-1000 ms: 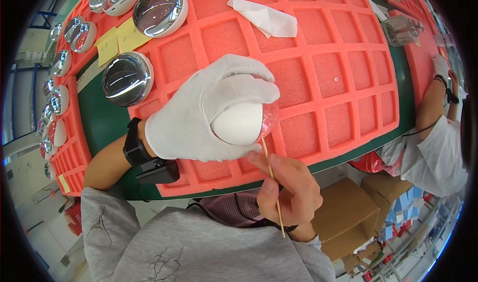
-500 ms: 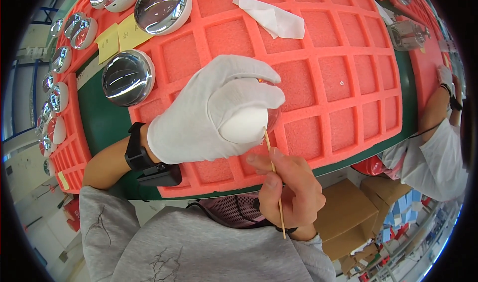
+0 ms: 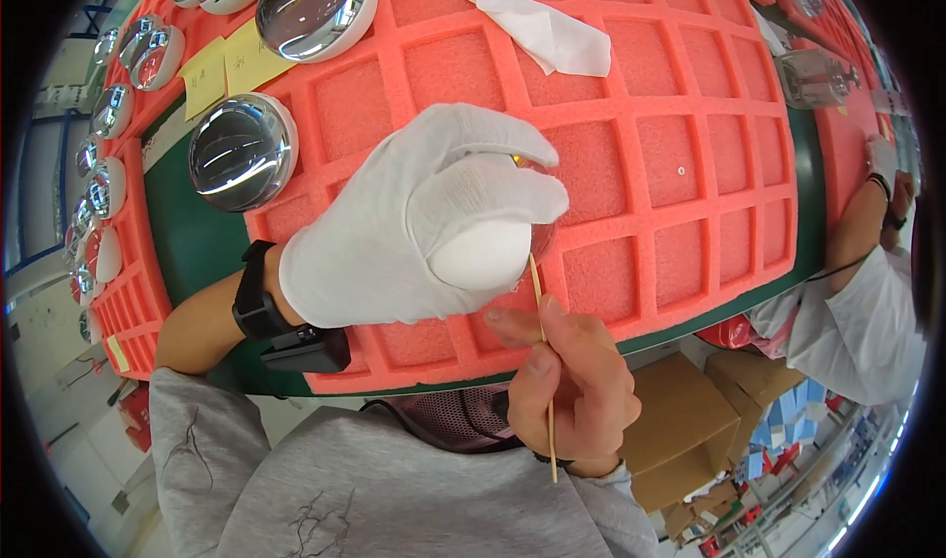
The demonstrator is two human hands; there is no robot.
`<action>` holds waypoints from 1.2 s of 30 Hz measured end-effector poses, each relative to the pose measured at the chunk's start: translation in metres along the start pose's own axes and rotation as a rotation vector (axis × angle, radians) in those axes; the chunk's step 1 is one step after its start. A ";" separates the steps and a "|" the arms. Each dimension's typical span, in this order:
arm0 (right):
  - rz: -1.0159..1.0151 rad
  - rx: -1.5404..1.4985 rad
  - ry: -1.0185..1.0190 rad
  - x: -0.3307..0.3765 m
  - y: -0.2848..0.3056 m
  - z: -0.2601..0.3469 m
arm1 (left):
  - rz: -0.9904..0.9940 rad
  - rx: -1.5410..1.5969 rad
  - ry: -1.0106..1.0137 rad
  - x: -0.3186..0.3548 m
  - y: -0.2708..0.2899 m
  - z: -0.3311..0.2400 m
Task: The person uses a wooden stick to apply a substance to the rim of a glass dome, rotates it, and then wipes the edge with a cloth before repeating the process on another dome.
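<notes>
My left hand (image 3: pixel 424 213), in a white glove, is closed around a white dome-shaped part (image 3: pixel 485 255) with a clear or shiny front. The fingers hide much of that part, and a small orange glint shows between them. Bare and closed, my right hand (image 3: pixel 579 386) pinches a thin wooden stick (image 3: pixel 551 415). The stick's upper tip meets or nearly meets the dome's edge; I cannot tell if it touches. Both hands are over the near part of a pink foam tray (image 3: pixel 613 221) with square pockets.
Mirror-fronted domes (image 3: pixel 242 152) stand at the left. A crumpled white cloth (image 3: pixel 544 34) and a tiny white ring (image 3: pixel 681 171) lie on the tray. Yellow paper notes (image 3: pixel 251 64) are upper left, a glass bottle (image 3: pixel 816 78) upper right. Another person's arm (image 3: pixel 855 218) reaches in at right. Cardboard boxes (image 3: pixel 680 410) stand below.
The view has shifted slightly. My left hand still holds the dome, which is turned a little. The stick in my right hand is a bit more upright.
</notes>
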State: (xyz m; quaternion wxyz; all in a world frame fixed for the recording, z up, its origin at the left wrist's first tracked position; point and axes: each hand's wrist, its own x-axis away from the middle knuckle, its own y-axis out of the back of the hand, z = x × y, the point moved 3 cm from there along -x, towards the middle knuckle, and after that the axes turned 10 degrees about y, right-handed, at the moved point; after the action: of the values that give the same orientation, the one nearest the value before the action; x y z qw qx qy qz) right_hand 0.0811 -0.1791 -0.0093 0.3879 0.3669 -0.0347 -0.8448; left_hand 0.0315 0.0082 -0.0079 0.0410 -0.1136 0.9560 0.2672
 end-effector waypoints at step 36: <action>0.044 0.194 0.037 -0.008 -0.002 0.004 | -0.081 -0.065 -0.039 -0.002 -0.002 -0.003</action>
State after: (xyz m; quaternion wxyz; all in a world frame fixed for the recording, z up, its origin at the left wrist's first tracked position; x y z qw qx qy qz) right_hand 0.0806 -0.1736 -0.0021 0.3696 0.4174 -0.1170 -0.8219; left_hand 0.0343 0.0054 -0.0057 0.0664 -0.1481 0.9405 0.2986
